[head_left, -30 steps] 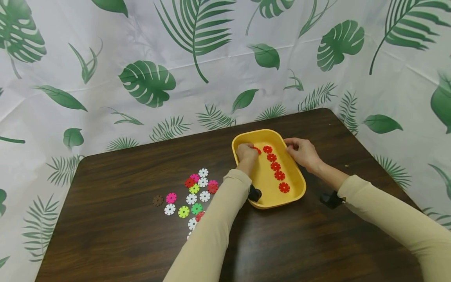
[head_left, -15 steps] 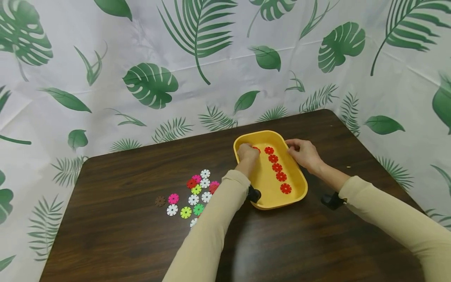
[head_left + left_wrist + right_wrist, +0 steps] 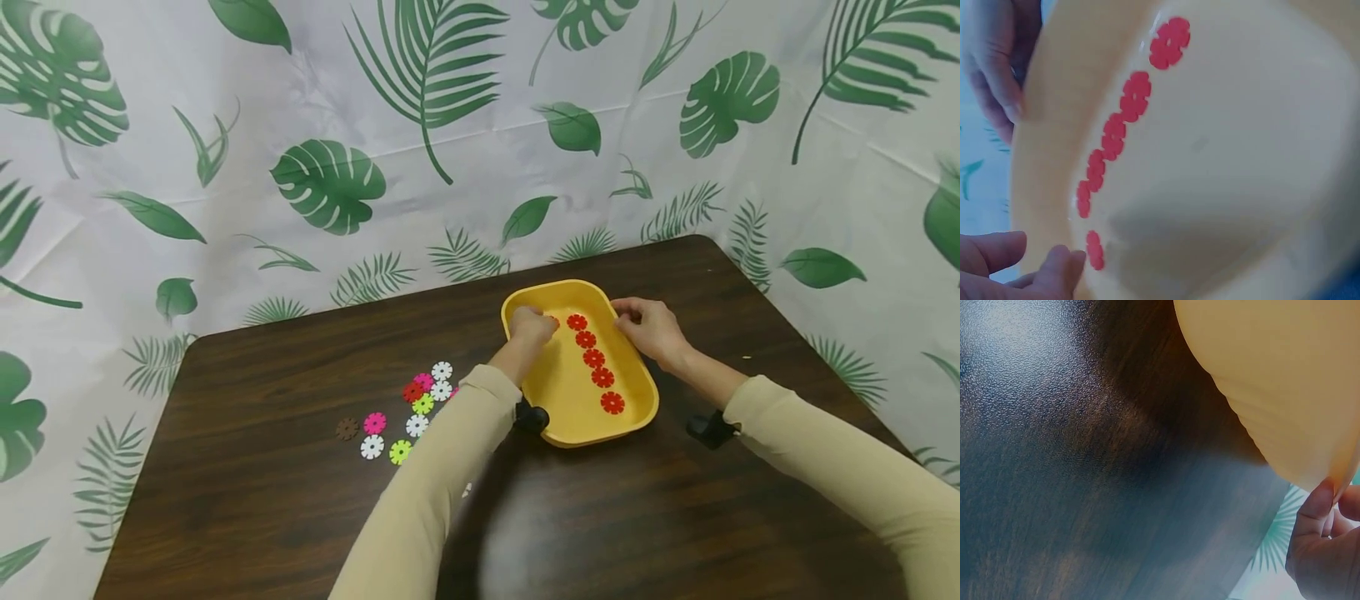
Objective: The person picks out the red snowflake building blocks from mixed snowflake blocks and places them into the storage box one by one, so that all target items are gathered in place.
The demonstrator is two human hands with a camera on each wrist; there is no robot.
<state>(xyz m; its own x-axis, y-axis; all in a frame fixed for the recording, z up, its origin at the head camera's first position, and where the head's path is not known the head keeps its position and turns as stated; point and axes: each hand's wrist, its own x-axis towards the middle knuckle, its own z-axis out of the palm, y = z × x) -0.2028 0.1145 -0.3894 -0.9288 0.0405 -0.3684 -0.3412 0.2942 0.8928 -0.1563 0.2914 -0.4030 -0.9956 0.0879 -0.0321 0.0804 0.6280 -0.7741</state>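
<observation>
In the head view a yellow tray [image 3: 558, 392] holds several red notched discs [image 3: 594, 358] in a line along its right side. My left hand [image 3: 531, 325] reaches in at the far left corner. Its fingertips sit at the edge of one more red disc [image 3: 1094, 250], which lies flat near the row's far end. Thumb and fingers stand apart in the left wrist view. My right hand [image 3: 651, 329] pinches the tray's right rim between thumb and fingers, clearly seen at the rim [image 3: 1340, 490] in the right wrist view.
Left of the tray, loose notched discs in white, pink [image 3: 375, 423], yellow-green [image 3: 401, 452], red and brown [image 3: 347, 429] lie on the dark wooden table [image 3: 262, 500]. My left sleeve [image 3: 427, 475] hides part of them. A leaf-patterned cloth [image 3: 465, 208] hangs behind the table.
My left forearm has swung a little to the left, covering more loose discs. The left fingertips have shifted slightly right at the red disc. My right hand keeps its hold on the rim.
</observation>
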